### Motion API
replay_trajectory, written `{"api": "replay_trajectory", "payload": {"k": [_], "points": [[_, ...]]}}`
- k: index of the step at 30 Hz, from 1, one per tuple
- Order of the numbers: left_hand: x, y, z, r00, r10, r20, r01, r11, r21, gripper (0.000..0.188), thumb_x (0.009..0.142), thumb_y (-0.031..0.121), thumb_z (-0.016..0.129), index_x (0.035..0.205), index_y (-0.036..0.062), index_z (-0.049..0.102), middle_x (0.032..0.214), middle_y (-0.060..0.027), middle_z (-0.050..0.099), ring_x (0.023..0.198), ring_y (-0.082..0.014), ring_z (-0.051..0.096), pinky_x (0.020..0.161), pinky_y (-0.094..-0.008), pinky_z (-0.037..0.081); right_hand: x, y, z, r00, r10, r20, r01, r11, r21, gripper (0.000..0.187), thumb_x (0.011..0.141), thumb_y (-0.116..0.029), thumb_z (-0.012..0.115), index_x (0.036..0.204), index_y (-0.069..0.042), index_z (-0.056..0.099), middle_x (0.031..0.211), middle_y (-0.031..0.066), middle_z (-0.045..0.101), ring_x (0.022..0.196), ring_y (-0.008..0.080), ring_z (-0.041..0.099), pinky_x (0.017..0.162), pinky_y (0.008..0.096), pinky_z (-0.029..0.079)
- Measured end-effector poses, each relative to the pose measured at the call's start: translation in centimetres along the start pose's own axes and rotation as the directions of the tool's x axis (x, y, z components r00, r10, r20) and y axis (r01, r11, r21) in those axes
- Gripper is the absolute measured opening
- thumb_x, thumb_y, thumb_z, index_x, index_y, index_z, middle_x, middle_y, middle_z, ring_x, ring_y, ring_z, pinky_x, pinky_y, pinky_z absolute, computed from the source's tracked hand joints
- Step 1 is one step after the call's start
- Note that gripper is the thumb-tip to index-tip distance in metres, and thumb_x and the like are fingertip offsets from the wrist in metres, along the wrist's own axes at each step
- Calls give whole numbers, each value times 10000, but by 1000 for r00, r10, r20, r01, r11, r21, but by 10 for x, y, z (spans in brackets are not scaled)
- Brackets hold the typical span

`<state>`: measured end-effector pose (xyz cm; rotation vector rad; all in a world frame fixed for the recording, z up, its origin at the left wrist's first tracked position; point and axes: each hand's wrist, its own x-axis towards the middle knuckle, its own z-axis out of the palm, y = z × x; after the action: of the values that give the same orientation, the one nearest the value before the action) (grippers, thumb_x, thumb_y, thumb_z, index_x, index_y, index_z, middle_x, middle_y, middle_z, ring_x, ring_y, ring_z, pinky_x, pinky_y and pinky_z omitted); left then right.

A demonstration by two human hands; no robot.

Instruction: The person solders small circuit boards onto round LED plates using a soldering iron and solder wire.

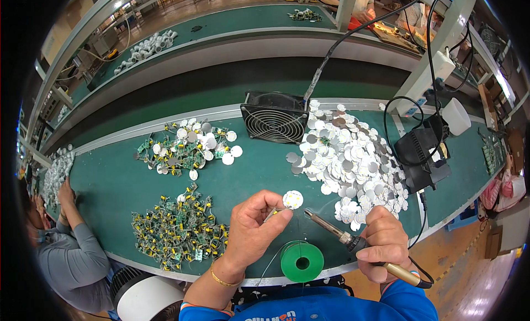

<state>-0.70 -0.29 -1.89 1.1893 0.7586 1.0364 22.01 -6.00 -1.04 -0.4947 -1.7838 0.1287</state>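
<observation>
Left hand [251, 232] at 6 o'clock of view, thumb [277, 221] and index finger [264, 199] closed in pinch, tips toward 2 o'clock. Left forearm [212, 287] bare, rising from 7 o'clock, leaning toward 1. Left sleeve [205, 313] blue, below. Right hand [383, 245] at 4 o'clock, fingers [385, 222] curled in firm grip, thumb [371, 254] toward 9. Right sleeve [409, 300] blue, between 4 and 5. Hands apart.

Bench [105, 183]: green top, metal trim, runs L to R across mid.
Far bench [237, 25]: also green, behind, pale front edge.
Frame: grey post [455, 22] upper R, curved-looking rail [91, 22] upper L.
Floor [433, 256]: tan-orange, lower R.
Light: pale glare [477, 299] on floor, btm R.
</observation>
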Motion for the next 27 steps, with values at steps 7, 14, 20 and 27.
{"api": "replay_trajectory", "payload": {"k": [7, 14, 20, 27], "points": [[1, -2, 1, 1000, -10, 1, 10, 1000, 24, 74, 859, -2, 663, 915, 14, 618, 807, 44, 583, 695, -4, 475, 597, -176, 380, -4, 4, 3, 998, 10, -56, -11, 1000, -12, 462, 908, -500, 588, 939, -44, 652, 543, -17, 452, 444, 139, 396, 475, 295, 310], [5, -8, -3, 1000, -17, 4, 15, 983, 183, 66, 877, 37, 663, 907, 23, 605, 767, 62, 546, 670, 1, 441, 582, -174, 358, -2, 19, 7, 994, 106, -18, -105, 910, -401, 392, 813, -405, 718, 954, -46, 649, 594, 26, 445, 490, 192, 415, 457, 331, 286], [13, -12, -5, 997, -62, -42, 68, 986, 152, 94, 905, 86, 657, 914, 26, 585, 753, 71, 525, 659, 0, 429, 576, -168, 349, -1, 32, 10, 876, 433, -213, -483, 780, -399, 269, 840, -304, 730, 839, -51, 639, 618, 67, 536, 518, 213, 511, 486, 318, 391], [23, -24, -2, 965, -262, -21, 263, 960, 92, 98, 917, 153, 636, 907, 73, 580, 770, 16, 581, 656, -47, 504, 597, -205, 412, -5, 35, 10, 770, 562, -302, -636, 713, -296, 196, 846, -210, 732, 829, -33, 650, 696, 74, 620, 595, 199, 594, 543, 296, 459]]}}
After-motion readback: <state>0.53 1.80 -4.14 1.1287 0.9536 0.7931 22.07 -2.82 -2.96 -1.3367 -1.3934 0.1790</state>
